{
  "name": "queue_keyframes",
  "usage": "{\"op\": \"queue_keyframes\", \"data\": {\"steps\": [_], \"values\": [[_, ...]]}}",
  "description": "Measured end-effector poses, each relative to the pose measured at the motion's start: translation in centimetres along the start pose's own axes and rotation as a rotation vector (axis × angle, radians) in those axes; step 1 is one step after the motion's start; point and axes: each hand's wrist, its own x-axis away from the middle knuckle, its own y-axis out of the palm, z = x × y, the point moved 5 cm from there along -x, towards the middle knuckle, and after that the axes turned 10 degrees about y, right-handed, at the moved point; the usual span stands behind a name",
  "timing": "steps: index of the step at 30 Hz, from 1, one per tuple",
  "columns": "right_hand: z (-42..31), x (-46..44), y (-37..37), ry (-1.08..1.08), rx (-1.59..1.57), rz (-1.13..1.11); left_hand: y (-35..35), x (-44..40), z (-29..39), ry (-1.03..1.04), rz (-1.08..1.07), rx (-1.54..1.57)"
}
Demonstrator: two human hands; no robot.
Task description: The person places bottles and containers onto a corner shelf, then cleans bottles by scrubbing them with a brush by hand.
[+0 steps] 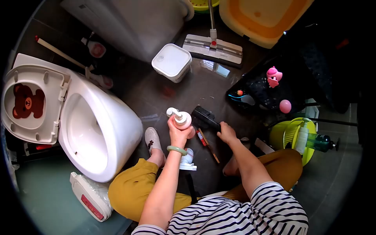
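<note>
Two grips are at work in the head view, each on one thing. The left grip (180, 132) is wrapped round one pump bottle (182, 119), pink with a white pump top, held above the dark floor (221, 88) between the knees; any label on it is hidden by the fingers. The right grip (227, 134) is closed on the handle of one black tool (204, 116), its blocky head pointing toward the bottle. Between them lies one wooden-handled brush (208, 145) with red and white bristles.

At left stands one toilet (126, 123), its lid raised and bearing one brown bear picture (28, 102). Two bottles (97, 49) near its far side carry reddish labels too small to read. One red panel on a white case (88, 199) is likewise unreadable. Ahead are one white lidded tub (171, 60) and one flat mop (199, 45); at right, one lime-green basin (279, 135).
</note>
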Motion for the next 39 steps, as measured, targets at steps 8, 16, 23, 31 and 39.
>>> {"op": "queue_keyframes", "data": {"steps": [8,16,23,31,39], "values": [[-1.7,2.7,-16.3,-0.161,-0.08,0.373,4.7,-3.7,0.9,-0.027,0.116,0.129],[-3.7,10.2,-27.8,-0.306,-0.308,0.504,10.4,-5.0,6.2,0.093,0.089,0.313],[-4.1,12.1,-26.6,-0.321,-0.316,0.433,10.1,-5.7,5.8,0.068,0.058,0.229],[-4.6,13.0,-26.1,-0.295,-0.087,0.448,10.5,-5.5,3.5,0.108,0.12,0.213],[-5.4,13.4,-26.2,-0.25,-0.206,0.415,10.2,-6.0,4.8,0.059,0.031,0.349]]}}
